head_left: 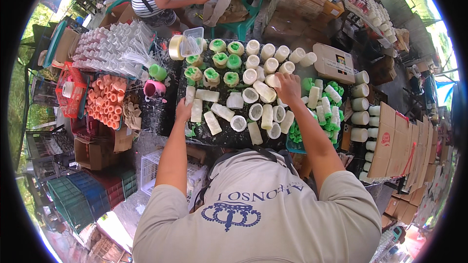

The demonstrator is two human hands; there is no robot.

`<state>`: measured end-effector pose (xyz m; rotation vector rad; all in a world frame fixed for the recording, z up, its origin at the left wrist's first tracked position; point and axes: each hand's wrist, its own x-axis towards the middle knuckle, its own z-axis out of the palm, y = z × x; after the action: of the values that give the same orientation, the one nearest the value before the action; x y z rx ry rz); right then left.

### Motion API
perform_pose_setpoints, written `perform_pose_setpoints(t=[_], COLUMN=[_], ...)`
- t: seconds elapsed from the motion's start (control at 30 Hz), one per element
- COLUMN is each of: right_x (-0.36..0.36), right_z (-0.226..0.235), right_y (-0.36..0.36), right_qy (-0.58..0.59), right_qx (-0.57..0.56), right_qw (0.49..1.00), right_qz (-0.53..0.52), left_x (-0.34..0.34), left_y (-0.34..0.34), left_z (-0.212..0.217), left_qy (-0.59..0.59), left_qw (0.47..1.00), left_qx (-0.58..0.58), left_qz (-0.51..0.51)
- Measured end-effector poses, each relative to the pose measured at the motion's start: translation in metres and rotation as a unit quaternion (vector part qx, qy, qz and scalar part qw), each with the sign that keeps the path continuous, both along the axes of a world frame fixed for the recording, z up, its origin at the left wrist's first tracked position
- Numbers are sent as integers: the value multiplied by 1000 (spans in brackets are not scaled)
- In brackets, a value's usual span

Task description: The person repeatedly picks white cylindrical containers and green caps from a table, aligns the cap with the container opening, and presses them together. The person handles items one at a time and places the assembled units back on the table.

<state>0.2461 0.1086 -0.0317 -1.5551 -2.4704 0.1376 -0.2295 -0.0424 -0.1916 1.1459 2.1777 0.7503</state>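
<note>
By the left hand (184,111), a pale whitish cylinder with a rough surface (189,95) is gripped: its near part is closed between thumb and fingers, and its far end is left free beyond them. By the right hand (289,87), a cream-coloured short cylinder (272,82) is touched at the fingertips; whether it is firmly pinched cannot be told, because the far side of the fingers is hidden.

It is judged that the cream-coloured short cylinder could slip if it is only lightly supported. Also, neighbours could be pushed and rolled by the wrist or forearm, since round pieces are crowded closely there.

The pale whitish cylinder is located inside the left grip, at the left side of the group; the cream-coloured short cylinder is located at the left of the right fingers, just above a thick cream cylinder lying on its side (263,91). Between the hands, more cream hollow cups (238,123) are scattered on the black stained table (224,138). Farther away, rough cups topped with bright green material (211,77) are arranged in rows. Beside the right forearm, green and white pieces (327,109) are heaped.
</note>
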Motion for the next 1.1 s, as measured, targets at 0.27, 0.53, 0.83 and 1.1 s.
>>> perform_pose_setpoints(t=[0.27, 0.53, 0.83, 1.1], right_x=[26, 56, 33, -18], right_z=[32, 40, 32, 65], right_y=[-39, -71, -97, -112], right_qy=[419, 643, 761, 640], right_qx=[-14, -183, -282, -291], right_qw=[898, 708, 556, 709], right_qz=[-131, -227, -180, -56], left_x=[36, 45, 160, 301], left_y=[-3, -11, 41, 34], left_z=[8, 19, 129, 224], left_qy=[9, 59, -206, -665], left_qw=[992, 995, 971, 727], left_qx=[-124, -12, 120, -130], left_qz=[22, 81, -23, -108])
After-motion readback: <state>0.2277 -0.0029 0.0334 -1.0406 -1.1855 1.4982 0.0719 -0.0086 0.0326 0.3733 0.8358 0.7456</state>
